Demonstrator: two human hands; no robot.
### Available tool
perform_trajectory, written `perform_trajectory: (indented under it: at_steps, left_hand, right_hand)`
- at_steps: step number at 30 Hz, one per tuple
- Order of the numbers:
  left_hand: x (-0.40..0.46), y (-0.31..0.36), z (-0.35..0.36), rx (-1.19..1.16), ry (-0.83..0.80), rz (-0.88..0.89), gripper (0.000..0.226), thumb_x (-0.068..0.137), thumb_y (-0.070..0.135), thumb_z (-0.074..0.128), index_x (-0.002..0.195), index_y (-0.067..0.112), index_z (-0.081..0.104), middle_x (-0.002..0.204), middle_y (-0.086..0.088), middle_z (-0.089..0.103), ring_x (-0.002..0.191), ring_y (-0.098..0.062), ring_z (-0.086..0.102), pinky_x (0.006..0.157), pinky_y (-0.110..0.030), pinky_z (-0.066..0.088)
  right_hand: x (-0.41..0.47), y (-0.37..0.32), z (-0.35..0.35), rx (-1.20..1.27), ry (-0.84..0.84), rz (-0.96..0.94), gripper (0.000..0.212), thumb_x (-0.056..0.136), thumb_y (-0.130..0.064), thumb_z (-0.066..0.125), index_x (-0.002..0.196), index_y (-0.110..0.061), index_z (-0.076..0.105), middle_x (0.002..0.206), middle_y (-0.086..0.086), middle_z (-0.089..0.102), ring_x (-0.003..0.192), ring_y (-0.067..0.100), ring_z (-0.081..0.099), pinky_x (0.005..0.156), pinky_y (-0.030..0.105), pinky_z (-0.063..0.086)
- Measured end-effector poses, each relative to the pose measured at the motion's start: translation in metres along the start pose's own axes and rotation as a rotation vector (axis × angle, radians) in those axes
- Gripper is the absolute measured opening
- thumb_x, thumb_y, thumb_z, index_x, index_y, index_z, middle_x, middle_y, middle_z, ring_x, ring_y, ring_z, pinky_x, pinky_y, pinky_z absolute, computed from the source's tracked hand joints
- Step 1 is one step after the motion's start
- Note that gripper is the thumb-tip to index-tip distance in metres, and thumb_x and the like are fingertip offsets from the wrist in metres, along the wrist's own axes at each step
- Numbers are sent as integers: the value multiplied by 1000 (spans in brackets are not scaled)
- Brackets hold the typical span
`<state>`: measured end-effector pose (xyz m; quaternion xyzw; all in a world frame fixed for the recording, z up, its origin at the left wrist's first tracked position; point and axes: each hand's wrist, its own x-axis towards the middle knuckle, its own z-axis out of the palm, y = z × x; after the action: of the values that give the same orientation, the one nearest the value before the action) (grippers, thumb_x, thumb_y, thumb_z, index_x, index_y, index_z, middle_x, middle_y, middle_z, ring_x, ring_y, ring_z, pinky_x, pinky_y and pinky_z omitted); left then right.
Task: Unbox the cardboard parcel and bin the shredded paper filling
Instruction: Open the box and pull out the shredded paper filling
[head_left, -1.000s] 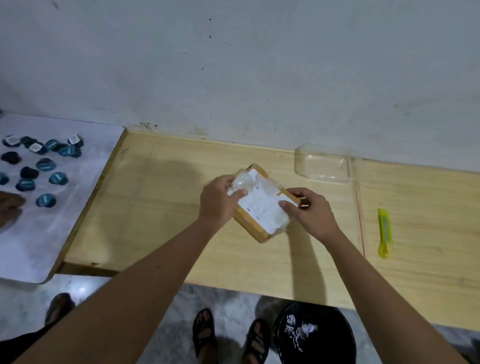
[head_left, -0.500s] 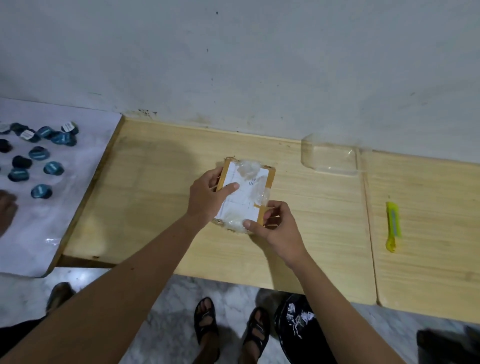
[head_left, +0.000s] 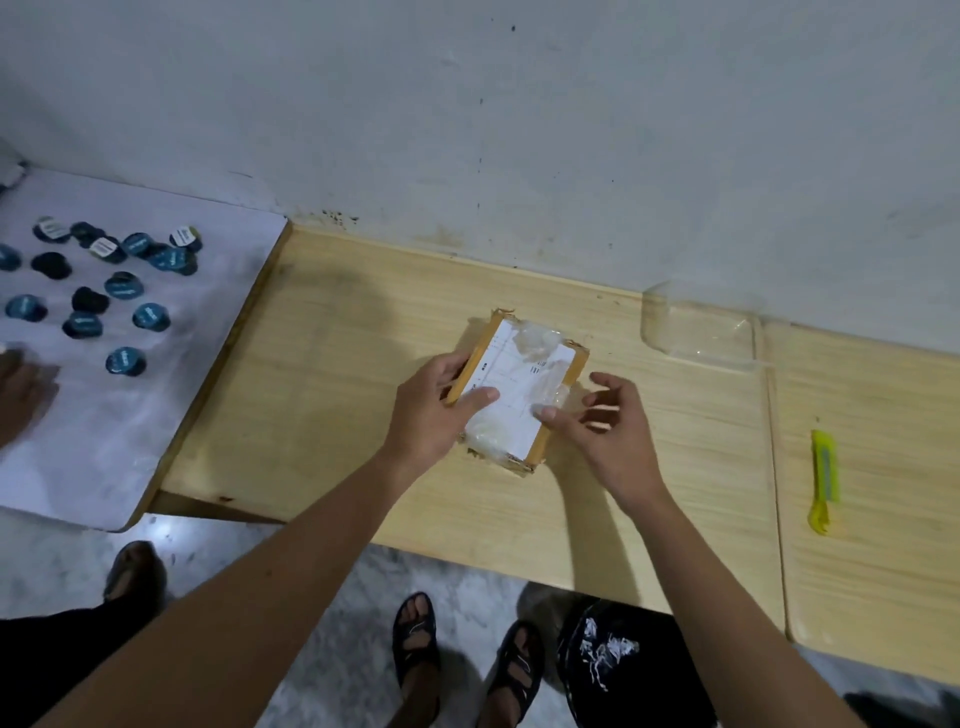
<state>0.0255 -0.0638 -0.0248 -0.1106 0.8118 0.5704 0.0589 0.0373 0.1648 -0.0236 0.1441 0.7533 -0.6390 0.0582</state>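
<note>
A small brown cardboard parcel (head_left: 524, 387) with a white label and clear tape lies sealed on the wooden table (head_left: 337, 395). My left hand (head_left: 436, 410) grips its left edge, thumb pressed on the label. At the parcel's right side is my right hand (head_left: 608, 431), thumb touching the near right corner and fingers spread apart off the box. A black bin (head_left: 623, 670) with white shredded paper in it stands on the floor below the table edge.
A yellow box cutter (head_left: 825, 480) lies on the right table section. A clear plastic tray (head_left: 698, 330) sits against the wall. Several dark blue round caps (head_left: 124, 286) lie on a white sheet at left, where another person's hand (head_left: 18, 395) rests.
The parcel has been turned from a diagonal lie to roughly lengthwise and set down flat. My right hand has loosened from its edge and opened its fingers.
</note>
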Motion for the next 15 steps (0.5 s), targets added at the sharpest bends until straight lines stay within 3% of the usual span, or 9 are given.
perform_trajectory:
  at_steps: [3, 6, 9, 12, 15]
  left_hand:
    - [-28, -14, -1, -28, 26, -24, 76, 69, 48, 91, 135, 33, 56, 130, 19, 64, 117, 4, 62, 94, -24, 57]
    - [-45, -25, 5, -65, 74, -73, 90, 60, 55, 94, 137, 33, 52, 132, 18, 59, 115, 3, 63, 93, -18, 54]
    - [-50, -26, 10, -192, 89, -160, 85, 63, 38, 97, 137, 30, 54, 124, 14, 67, 109, -5, 70, 87, -20, 57]
    - [-40, -27, 8, -251, 126, -175, 79, 67, 21, 96, 136, 26, 58, 125, 10, 69, 111, -7, 70, 87, -18, 56]
    - [-27, -25, 3, -212, 182, -122, 65, 71, 16, 93, 128, 24, 64, 125, 8, 70, 113, 8, 64, 94, -18, 54]
  right_hand:
    - [29, -19, -8, -164, -39, -107, 89, 58, -53, 96, 132, -34, 52, 126, -5, 55, 110, 11, 63, 88, 27, 56]
    - [55, -38, -5, -327, -220, -177, 86, 65, -44, 96, 138, -38, 51, 136, -10, 49, 119, 7, 58, 94, 25, 51]
    - [73, -48, 0, -435, -372, -147, 84, 67, -37, 96, 140, -33, 54, 136, -10, 55, 119, 10, 60, 95, 26, 53]
    - [78, -49, -3, -450, -370, -148, 79, 69, -33, 95, 139, -28, 58, 133, -8, 57, 115, 11, 60, 97, 24, 51]
    - [72, -43, -11, -429, -326, -142, 79, 71, -31, 94, 140, -27, 56, 133, -10, 56, 107, 1, 58, 83, 10, 47]
